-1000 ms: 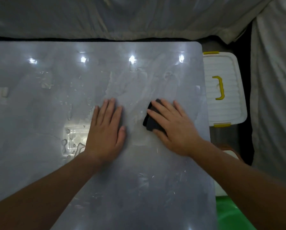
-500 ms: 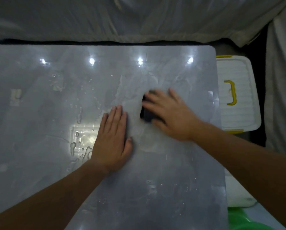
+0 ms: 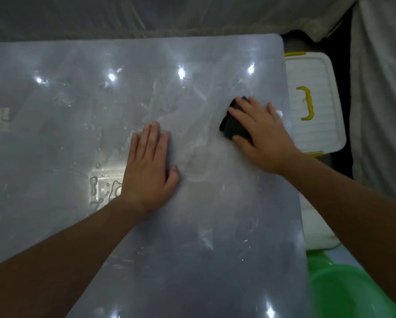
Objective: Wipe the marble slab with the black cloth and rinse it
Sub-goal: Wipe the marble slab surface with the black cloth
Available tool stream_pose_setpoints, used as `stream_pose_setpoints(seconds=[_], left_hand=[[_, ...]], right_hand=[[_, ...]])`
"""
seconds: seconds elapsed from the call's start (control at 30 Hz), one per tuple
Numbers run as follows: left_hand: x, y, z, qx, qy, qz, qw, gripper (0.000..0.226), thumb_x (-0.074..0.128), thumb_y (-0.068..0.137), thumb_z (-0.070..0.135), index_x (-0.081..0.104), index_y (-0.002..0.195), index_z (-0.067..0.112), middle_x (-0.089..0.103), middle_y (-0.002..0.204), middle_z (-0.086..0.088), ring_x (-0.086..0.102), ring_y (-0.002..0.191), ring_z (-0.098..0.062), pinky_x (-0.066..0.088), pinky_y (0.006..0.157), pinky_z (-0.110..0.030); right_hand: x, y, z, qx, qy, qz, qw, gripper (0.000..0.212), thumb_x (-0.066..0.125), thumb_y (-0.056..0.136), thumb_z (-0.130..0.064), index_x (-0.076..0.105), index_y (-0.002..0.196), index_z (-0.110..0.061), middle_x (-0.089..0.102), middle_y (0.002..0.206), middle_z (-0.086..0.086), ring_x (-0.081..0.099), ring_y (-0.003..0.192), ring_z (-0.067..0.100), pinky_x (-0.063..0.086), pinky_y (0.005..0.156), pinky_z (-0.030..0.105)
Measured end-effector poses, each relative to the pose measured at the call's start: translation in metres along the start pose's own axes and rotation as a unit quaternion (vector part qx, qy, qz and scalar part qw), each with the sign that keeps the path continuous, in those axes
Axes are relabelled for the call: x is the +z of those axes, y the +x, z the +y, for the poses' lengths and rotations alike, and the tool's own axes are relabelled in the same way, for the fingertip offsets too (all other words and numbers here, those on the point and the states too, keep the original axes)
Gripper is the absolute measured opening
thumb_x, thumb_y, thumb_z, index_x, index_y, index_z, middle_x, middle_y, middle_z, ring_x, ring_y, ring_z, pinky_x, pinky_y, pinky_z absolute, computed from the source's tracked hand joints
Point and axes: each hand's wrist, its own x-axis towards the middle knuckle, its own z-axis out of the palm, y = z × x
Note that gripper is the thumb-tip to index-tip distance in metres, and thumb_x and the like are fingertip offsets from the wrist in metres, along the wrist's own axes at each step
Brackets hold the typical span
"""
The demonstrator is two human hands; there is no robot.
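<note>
Fingers (image 3: 249,111) of right hand (image 3: 263,136) straight and slightly spread, pressing black cloth (image 3: 232,127) flat onto marble slab (image 3: 54,134).
Grey, glossy and wet across most of the view, streaked with water and dotted with light reflections. Just off the slab's right edge, white storage box (image 3: 316,131); off its near right corner, green basin (image 3: 343,292). Flat on the slab's middle, left hand (image 3: 150,171), fingers straight and close together, thumb out, holding nothing. Near the slab's right edge, cloth bunched, mostly hidden under the palm. On the slab beside the left wrist, water droplets (image 3: 96,187). On the box lid, yellow handle (image 3: 307,103).
</note>
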Motion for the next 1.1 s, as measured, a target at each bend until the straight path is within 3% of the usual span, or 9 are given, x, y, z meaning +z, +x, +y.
stream_pose_setpoints(seconds=[0.17, 0.3, 0.37, 0.53, 0.77, 0.97, 1.1], left_hand=[[0.002, -0.028, 0.025, 0.063, -0.045, 0.028, 0.997, 0.063, 0.049, 0.087, 0.024, 0.044, 0.145, 0.002, 0.028, 0.160, -0.023, 0.018, 0.152, -0.036, 0.005, 0.124, -0.053], [0.015, -0.058, 0.035, 0.087, -0.068, 0.002, 0.994, 0.063, 0.042, 0.088, 0.029, 0.045, 0.146, 0.006, 0.030, 0.160, -0.020, 0.020, 0.151, -0.034, 0.008, 0.125, -0.051], [0.020, -0.063, 0.033, 0.093, -0.061, 0.000, 0.994, 0.065, 0.039, 0.088, 0.030, 0.043, 0.148, 0.006, 0.025, 0.163, -0.020, 0.017, 0.153, -0.033, 0.010, 0.125, -0.050], [0.027, -0.065, 0.030, 0.102, -0.035, 0.013, 0.994, 0.065, 0.041, 0.090, 0.029, 0.039, 0.150, 0.005, 0.021, 0.164, -0.019, 0.014, 0.153, -0.033, 0.008, 0.125, -0.050], [0.029, -0.068, 0.032, 0.097, -0.009, 0.015, 0.995, 0.067, 0.037, 0.088, 0.030, 0.037, 0.151, 0.006, 0.019, 0.165, -0.018, 0.012, 0.154, -0.032, 0.007, 0.125, -0.050], [0.029, -0.075, 0.039, 0.081, -0.012, 0.047, 0.996, 0.060, 0.039, 0.089, 0.029, 0.048, 0.144, 0.005, 0.032, 0.159, -0.020, 0.023, 0.150, -0.036, 0.008, 0.124, -0.051], [0.028, -0.102, 0.059, 0.048, -0.024, 0.077, 0.996, 0.045, 0.042, 0.092, 0.026, 0.057, 0.131, 0.010, 0.045, 0.149, -0.018, 0.035, 0.142, -0.037, 0.015, 0.121, -0.050]], right_hand=[[0.019, -0.058, -0.034, 0.059, 0.030, 0.029, 0.997, 0.065, 0.039, 0.096, -0.046, 0.032, 0.155, -0.022, 0.023, 0.166, 0.003, 0.011, 0.156, 0.026, 0.007, 0.124, 0.058], [0.034, -0.142, -0.057, -0.007, -0.005, -0.007, 1.000, 0.061, 0.041, 0.098, -0.044, 0.034, 0.154, -0.020, 0.024, 0.166, 0.005, 0.012, 0.156, 0.026, 0.011, 0.124, 0.057], [0.030, -0.136, -0.048, -0.021, -0.011, -0.015, 1.000, 0.062, 0.042, 0.098, -0.044, 0.036, 0.154, -0.019, 0.027, 0.165, 0.006, 0.017, 0.155, 0.027, 0.014, 0.123, 0.058], [0.033, -0.064, -0.045, 0.135, 0.025, 0.074, 0.988, 0.061, 0.047, 0.097, -0.039, 0.035, 0.154, -0.020, 0.028, 0.164, 0.005, 0.018, 0.154, 0.028, 0.009, 0.123, 0.060], [0.043, -0.153, -0.068, -0.063, 0.000, -0.034, 0.997, 0.061, 0.044, 0.099, -0.042, 0.034, 0.155, -0.021, 0.026, 0.165, 0.004, 0.014, 0.155, 0.025, 0.011, 0.125, 0.054], [0.032, -0.092, -0.043, 0.029, 0.054, 0.018, 0.998, 0.058, 0.046, 0.099, -0.037, 0.035, 0.155, -0.022, 0.029, 0.164, 0.003, 0.018, 0.154, 0.027, 0.010, 0.124, 0.056], [0.032, -0.149, -0.039, -0.048, 0.046, -0.033, 0.997, 0.059, 0.043, 0.098, -0.037, 0.037, 0.154, -0.021, 0.030, 0.164, 0.002, 0.017, 0.154, 0.025, 0.012, 0.124, 0.054]])
